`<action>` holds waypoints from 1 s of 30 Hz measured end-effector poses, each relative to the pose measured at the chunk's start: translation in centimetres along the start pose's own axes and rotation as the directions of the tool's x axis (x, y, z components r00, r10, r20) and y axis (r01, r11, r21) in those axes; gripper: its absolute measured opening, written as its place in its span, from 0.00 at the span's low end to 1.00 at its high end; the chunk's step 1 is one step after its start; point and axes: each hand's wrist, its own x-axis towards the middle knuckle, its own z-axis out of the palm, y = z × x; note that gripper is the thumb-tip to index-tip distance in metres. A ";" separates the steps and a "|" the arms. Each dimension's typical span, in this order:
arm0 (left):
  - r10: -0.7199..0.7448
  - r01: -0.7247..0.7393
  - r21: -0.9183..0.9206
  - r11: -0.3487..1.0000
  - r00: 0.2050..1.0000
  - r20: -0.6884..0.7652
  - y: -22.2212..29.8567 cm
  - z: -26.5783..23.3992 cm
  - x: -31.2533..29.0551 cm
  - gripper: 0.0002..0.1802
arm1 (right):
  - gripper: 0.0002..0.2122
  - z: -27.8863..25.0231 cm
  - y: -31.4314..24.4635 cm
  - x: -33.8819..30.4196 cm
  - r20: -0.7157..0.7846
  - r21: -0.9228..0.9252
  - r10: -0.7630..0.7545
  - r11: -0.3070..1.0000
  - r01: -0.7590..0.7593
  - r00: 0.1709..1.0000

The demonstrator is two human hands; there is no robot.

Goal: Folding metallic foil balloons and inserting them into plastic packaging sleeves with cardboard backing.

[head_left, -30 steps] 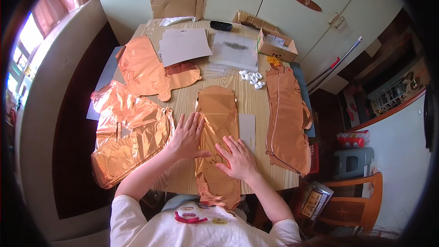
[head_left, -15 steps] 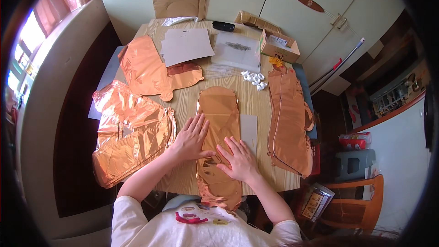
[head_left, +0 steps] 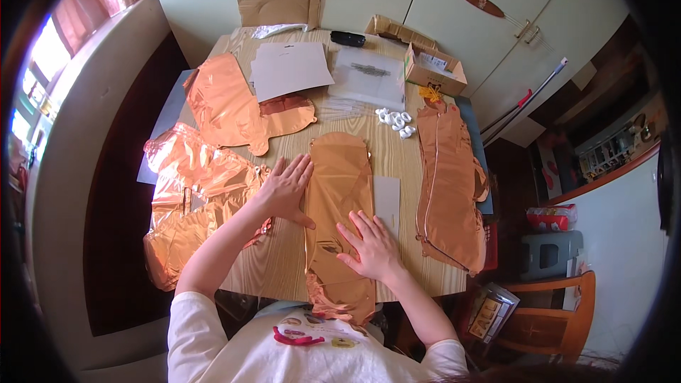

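Note:
A long copper-coloured foil balloon [head_left: 339, 177] lies flat and folded into a strip in front of me, its near end reaching over the table edge by my shirt. My left hand [head_left: 285, 188] is open at the strip's left edge, fingers stretched toward the far side. With fingers spread, my right hand [head_left: 372, 247] rests on the strip's right part. A white card [head_left: 386, 204] sticks out from under or beside its right edge. Left of my left arm lies a crumpled foil balloon [head_left: 202, 198], partly hidden by that arm.
Another foil balloon [head_left: 223, 106] lies far left, partly under grey cards [head_left: 292, 71]. Clear plastic bags [head_left: 365, 81], white ribbon rolls [head_left: 396, 122] and an open carton [head_left: 434, 71] stand behind. A stack of foil balloons [head_left: 454, 184] lies right. A wooden chair [head_left: 578, 312] stands beside the table.
My left hand has moved left and away from me, from the strip's surface to its left edge. The crumpled balloon beside it has shifted. My right hand has stayed nearly still.

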 end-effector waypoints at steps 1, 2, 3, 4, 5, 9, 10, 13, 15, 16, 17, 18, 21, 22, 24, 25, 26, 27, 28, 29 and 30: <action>-0.008 0.008 0.000 1.000 1.000 0.010 0.0 0.0 0.0 0.80 | 0.32 -0.5 -0.2 0.4 -0.002 -0.012 -0.007 1.000 0.007 1.000; -0.009 0.009 0.001 1.000 1.000 0.018 0.0 -0.1 0.0 0.80 | 0.32 -1.0 -0.6 0.7 0.003 -0.041 -0.019 0.999 0.019 1.000; -0.010 0.010 0.001 1.000 1.000 0.026 0.1 -0.1 -0.1 0.80 | 0.31 -1.7 -1.2 0.9 0.009 -0.069 -0.032 0.997 0.033 0.999; -0.005 0.005 0.002 1.000 0.999 0.033 0.2 -0.2 -0.1 0.80 | 0.31 -2.3 -1.8 1.1 0.013 -0.100 -0.039 0.994 0.040 0.999; -0.004 0.004 0.012 1.000 1.000 0.017 0.1 0.0 -0.1 0.80 | 0.30 -2.0 -2.3 1.4 0.023 -0.045 -0.122 0.991 0.123 0.992; 0.009 -0.009 0.054 0.998 1.000 -0.009 -0.1 0.5 0.2 0.80 | 0.24 -0.1 -4.9 2.9 0.090 0.049 -0.291 0.957 0.287 0.952; 0.005 -0.004 0.063 0.998 1.000 -0.004 -0.2 0.5 0.1 0.80 | 0.23 0.4 -5.2 3.0 0.124 0.046 -0.300 0.954 0.297 0.946; 0.020 -0.019 0.060 0.998 1.000 -0.020 0.0 0.6 0.2 0.80 | 0.21 1.4 -5.3 2.3 0.076 0.047 -0.300 0.954 0.297 0.951; 0.006 -0.005 0.060 0.998 1.000 -0.018 -0.1 0.7 0.0 0.80 | 0.21 1.2 -5.6 1.8 0.098 0.067 -0.305 0.952 0.300 0.947; 0.005 -0.004 0.063 0.998 1.000 -0.021 -0.1 0.5 0.1 0.80 | 0.21 0.9 -5.6 1.7 0.115 0.073 -0.306 0.951 0.299 0.945; 0.004 -0.003 0.063 0.998 1.000 -0.018 -0.2 0.5 0.2 0.80 | 0.21 0.8 -5.6 1.5 0.132 0.079 -0.306 0.951 0.298 0.943; 0.003 -0.002 0.063 0.998 1.000 -0.016 -0.2 0.6 0.2 0.80 | 0.20 0.7 -5.6 1.4 0.144 0.093 -0.313 0.949 0.302 0.939; 0.009 -0.007 0.054 0.999 0.999 -0.034 -0.5 0.9 0.4 0.80 | 0.20 0.6 -5.6 1.0 0.169 0.119 -0.333 0.941 0.316 0.928; 0.011 -0.009 0.047 0.999 0.999 -0.046 -0.7 0.9 0.4 0.80 | 0.19 0.5 -5.6 0.9 0.174 0.117 -0.341 0.939 0.324 0.924; 0.006 -0.004 0.052 0.999 1.000 -0.031 -1.0 1.0 0.5 0.78 | 0.19 0.5 -5.6 0.7 0.181 0.115 -0.354 0.934 0.338 0.918; 0.006 -0.004 0.056 0.998 1.000 -0.026 -1.2 0.9 0.7 0.77 | 0.19 0.5 -5.6 0.7 0.182 0.112 -0.358 0.933 0.342 0.916; 0.004 -0.004 0.047 0.999 1.000 -0.015 -1.4 0.8 0.9 0.75 | 0.19 0.5 -5.6 0.6 0.184 0.108 -0.362 0.932 0.347 0.914; 0.004 -0.003 0.038 0.999 1.000 -0.003 -1.6 0.7 1.2 0.72 | 0.19 0.4 -5.6 0.6 0.186 0.103 -0.367 0.930 0.353 0.911; 0.001 -0.002 0.030 1.000 1.000 0.008 -1.8 0.7 1.4 0.70 | 0.20 0.4 -5.5 0.6 0.187 0.098 -0.373 0.927 0.361 0.909; -0.011 0.011 0.035 0.999 1.000 0.008 -1.9 0.6 1.6 0.67 | 0.20 0.4 -5.5 0.5 0.189 0.093 -0.379 0.925 0.368 0.906; -0.023 0.023 0.040 0.999 1.000 0.009 -2.0 0.6 1.8 0.64 | 0.20 0.6 -5.5 0.4 0.193 0.089 -0.379 0.925 0.368 0.905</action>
